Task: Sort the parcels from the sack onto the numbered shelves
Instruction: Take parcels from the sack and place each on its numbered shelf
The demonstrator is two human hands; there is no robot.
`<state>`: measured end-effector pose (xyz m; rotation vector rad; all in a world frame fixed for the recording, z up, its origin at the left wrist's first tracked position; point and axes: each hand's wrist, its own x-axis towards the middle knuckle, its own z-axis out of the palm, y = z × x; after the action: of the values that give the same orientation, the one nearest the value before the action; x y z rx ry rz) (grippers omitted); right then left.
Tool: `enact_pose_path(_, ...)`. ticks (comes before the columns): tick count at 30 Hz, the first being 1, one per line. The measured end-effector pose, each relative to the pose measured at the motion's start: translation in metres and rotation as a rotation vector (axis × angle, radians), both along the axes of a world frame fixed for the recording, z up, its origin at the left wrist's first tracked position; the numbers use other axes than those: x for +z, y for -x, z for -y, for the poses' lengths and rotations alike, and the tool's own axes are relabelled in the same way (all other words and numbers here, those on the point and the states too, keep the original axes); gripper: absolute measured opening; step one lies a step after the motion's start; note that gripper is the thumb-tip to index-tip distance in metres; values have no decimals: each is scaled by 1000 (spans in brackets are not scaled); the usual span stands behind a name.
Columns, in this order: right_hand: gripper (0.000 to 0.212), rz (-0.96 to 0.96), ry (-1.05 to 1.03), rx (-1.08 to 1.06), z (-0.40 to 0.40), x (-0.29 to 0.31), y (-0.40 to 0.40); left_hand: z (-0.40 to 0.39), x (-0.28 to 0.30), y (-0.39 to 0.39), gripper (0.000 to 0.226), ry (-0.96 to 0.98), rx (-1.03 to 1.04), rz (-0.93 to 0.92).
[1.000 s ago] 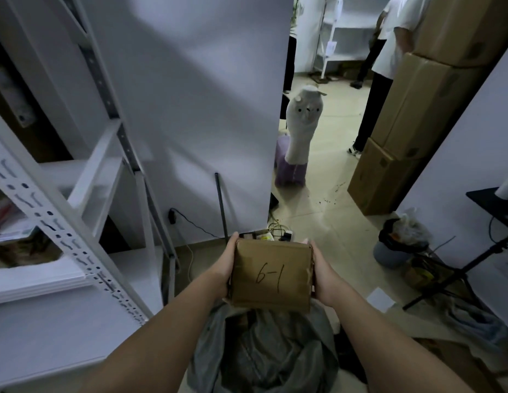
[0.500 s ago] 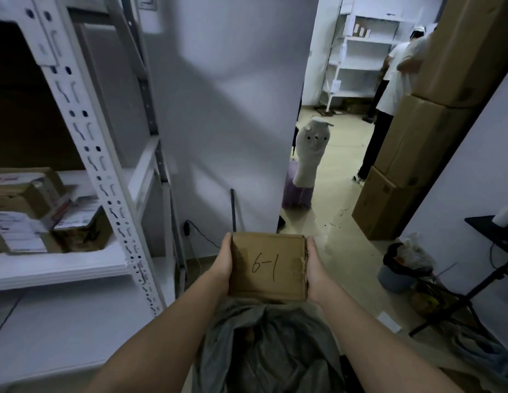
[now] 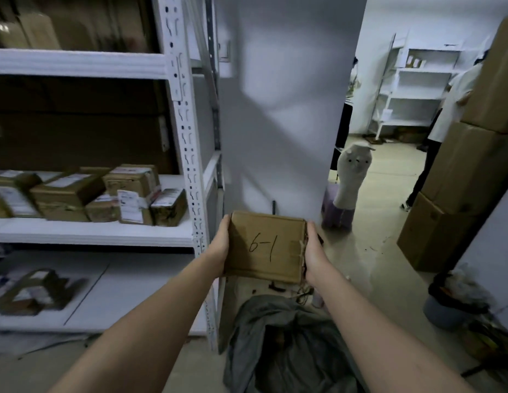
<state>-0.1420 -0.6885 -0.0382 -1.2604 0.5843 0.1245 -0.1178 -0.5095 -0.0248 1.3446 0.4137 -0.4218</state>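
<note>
Since the earlier frames the view has lifted and swung left, so the rack [image 3: 187,154] now shows a middle shelf [image 3: 91,232] with parcels [image 3: 111,194] on it, and the box [image 3: 265,246] has come up from just over the sack [image 3: 287,344] to sit in front of the rack's right post. The left hand [image 3: 218,248] and right hand [image 3: 314,252] each clasp one side edge of the box, thumbs on top, holding it flat with "6-1" facing up. No shelf number is readable from here, so the main risk is placing the box on the wrong shelf by guessing. The right edge of the box looks torn and frayed under the right hand, which may give way or let the grip slip if squeezed. The post stands close to the left hand, so a swing toward the shelf could knock the box against it. The sack lies open at the feet, an easy thing to trip on when stepping across.
</note>
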Motion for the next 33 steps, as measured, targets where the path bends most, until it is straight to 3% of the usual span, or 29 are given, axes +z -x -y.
enact_pose_path(7,97,145,37,81,-74,38,20,-67,41,35,87,38,125,88)
enact_pose_path(11,82,257,108,87,-124,59,31,-113,59,47,76,45,210,136)
enact_pose_path(16,122,426,151,55,-197,77,28,-184,80,49,99,47,277,226)
enact_pose_path(20,135,513,149,19,-256,101,23,-243,104,43,93,44,239,284)
enact_pose_path(28,103,720,224,-25,-334,170,24,-317,160,30,78,21,179,528)
enact_pose_path(32,58,842,285,-56,-355,204,17,-336,189,26,89,52,201,678)
enact_pose_path(33,57,859,303,-62,-357,211,13,-339,196,25,91,55,202,700)
